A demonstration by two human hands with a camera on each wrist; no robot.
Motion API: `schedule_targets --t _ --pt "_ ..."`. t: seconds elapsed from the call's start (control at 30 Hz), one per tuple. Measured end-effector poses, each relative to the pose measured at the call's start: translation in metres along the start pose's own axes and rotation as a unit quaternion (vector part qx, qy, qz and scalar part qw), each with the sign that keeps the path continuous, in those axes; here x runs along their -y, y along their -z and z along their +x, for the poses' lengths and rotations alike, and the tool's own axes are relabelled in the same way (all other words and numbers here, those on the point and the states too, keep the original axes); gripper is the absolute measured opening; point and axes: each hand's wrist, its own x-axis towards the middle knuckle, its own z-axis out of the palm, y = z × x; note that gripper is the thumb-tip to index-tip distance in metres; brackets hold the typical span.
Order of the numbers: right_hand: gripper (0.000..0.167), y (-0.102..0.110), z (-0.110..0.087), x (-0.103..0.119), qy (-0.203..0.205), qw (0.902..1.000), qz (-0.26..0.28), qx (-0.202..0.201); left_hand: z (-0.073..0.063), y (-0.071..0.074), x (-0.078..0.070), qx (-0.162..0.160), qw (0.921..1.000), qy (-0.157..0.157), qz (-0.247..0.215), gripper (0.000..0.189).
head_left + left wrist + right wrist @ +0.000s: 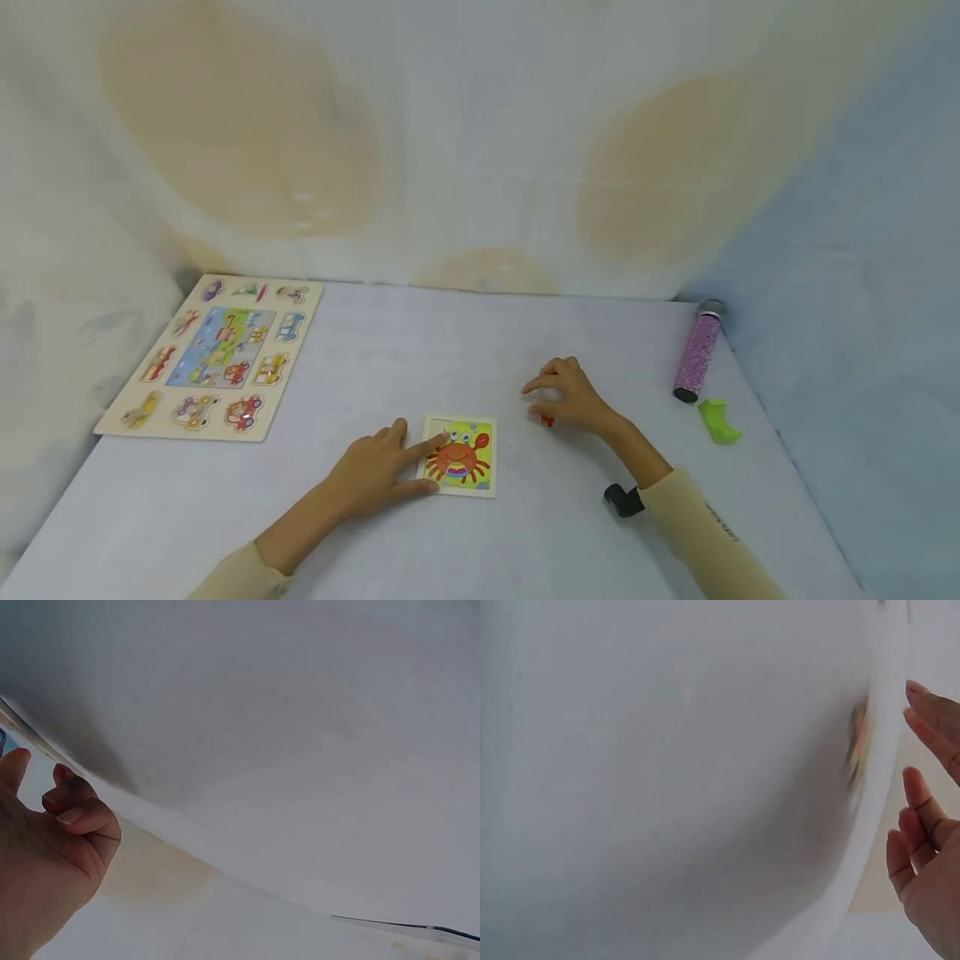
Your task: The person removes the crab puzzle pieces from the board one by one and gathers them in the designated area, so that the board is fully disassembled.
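Note:
A small square crab jigsaw puzzle point(459, 458), a red crab on yellow-green in a pale wooden frame, lies flat on the table. My left hand point(375, 471) is at its left side, index finger stretched over the upper left part, thumb at the lower left edge. Its other fingers bend in the left wrist view. My right hand point(567, 398) is to the right of the puzzle, thumb and fingers apart. Below its fingertips is a small red piece point(547, 421), partly covered by the hand. In the right wrist view that piece point(859, 742) is blurred, separate from the fingers.
A large wooden vehicle puzzle board point(255, 408) lies at the back left. On the right are a glittery pink microphone point(697, 354) and a lime-green curved piece point(718, 421). A black object point(622, 502) is partly behind my right sleeve. Draped cloth point(480, 167) rises behind the table.

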Motion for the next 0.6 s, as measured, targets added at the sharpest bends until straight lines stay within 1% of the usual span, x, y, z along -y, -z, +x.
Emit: schedule_targets --t 0.1,0.2,0.27,0.43,0.6 --pt "0.025 -0.014 0.005 0.022 0.022 0.9993 0.016 0.026 0.003 -0.001 -0.005 0.01 0.9998 -0.015 0.001 0.065" --pt "0.027 -0.026 0.012 0.04 0.036 0.9975 0.024 0.056 0.007 -0.003 -0.01 0.009 0.9996 -0.026 0.002 0.062" --pt "0.03 -0.034 0.016 0.049 0.043 0.9962 0.025 0.072 0.008 -0.003 -0.012 0.008 0.9994 -0.032 0.007 0.062" --pt "0.033 -0.049 0.02 0.058 0.051 0.9947 -0.001 0.089 0.007 -0.004 -0.013 0.004 0.999 -0.041 0.018 0.062" --pt "0.034 -0.054 0.02 0.061 0.045 0.9938 -0.027 0.098 0.007 -0.003 -0.014 -0.011 0.9981 -0.056 0.024 0.06"
